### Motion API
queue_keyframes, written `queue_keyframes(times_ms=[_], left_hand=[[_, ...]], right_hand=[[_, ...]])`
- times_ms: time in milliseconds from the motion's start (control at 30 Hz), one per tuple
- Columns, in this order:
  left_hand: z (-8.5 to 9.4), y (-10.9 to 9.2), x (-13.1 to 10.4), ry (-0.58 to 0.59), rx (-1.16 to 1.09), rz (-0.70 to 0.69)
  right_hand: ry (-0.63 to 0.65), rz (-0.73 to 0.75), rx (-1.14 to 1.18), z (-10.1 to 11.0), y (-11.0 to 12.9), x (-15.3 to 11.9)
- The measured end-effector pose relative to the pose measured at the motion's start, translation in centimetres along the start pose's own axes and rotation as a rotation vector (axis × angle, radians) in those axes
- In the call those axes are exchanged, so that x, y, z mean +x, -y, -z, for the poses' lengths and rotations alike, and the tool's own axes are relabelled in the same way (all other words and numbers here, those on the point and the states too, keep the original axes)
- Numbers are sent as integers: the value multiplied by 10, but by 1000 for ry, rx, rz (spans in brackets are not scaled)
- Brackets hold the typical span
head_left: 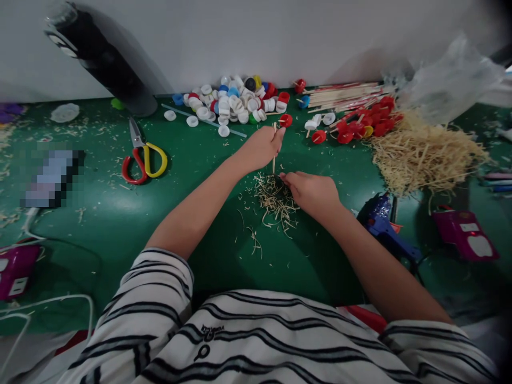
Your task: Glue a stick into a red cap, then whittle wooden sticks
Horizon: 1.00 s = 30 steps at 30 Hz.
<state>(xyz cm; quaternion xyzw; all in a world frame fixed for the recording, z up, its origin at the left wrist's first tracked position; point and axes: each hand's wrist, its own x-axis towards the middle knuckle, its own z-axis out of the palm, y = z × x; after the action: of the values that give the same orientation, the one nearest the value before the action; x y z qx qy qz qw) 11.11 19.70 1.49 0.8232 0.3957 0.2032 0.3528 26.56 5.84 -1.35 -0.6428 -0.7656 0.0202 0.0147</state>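
Observation:
My left hand (264, 145) is closed around a thin wooden stick (274, 164), whose lower end points down toward a small heap of curled wood shavings (276, 201). A red bottle cap (285, 120) shows right beside the fingertips of that hand. Close to the stick's lower end, my right hand (314, 191) is pinched shut over the right side of the heap. Something dark shows by its fingers, but I cannot make out what they hold.
Behind the hands lie loose bottle caps (240, 101), bundled sticks (340, 97) and red caps on sticks (356, 127). Scissors (144, 154), a phone (52, 178) and a black bottle (112, 69) are leftward. Rightward are wood shavings (428, 152), a blue glue gun (386, 229) and a purple power socket (464, 234).

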Motion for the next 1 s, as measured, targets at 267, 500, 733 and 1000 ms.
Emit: queue_keyframes(times_ms=[267,500,733,1000], left_hand=[[1,1,1,43,-31,47],[2,1,1,64,-46,57],[1,3,1,46,-72,57],[-2,3,1,28,-24,14]], right_hand=[[-11,-31,22,4,-10,-15],[-88,18,-11,-2,-8,2],[-42,-10,16,1,-4,6],[2,-26,22,5,-2,2]])
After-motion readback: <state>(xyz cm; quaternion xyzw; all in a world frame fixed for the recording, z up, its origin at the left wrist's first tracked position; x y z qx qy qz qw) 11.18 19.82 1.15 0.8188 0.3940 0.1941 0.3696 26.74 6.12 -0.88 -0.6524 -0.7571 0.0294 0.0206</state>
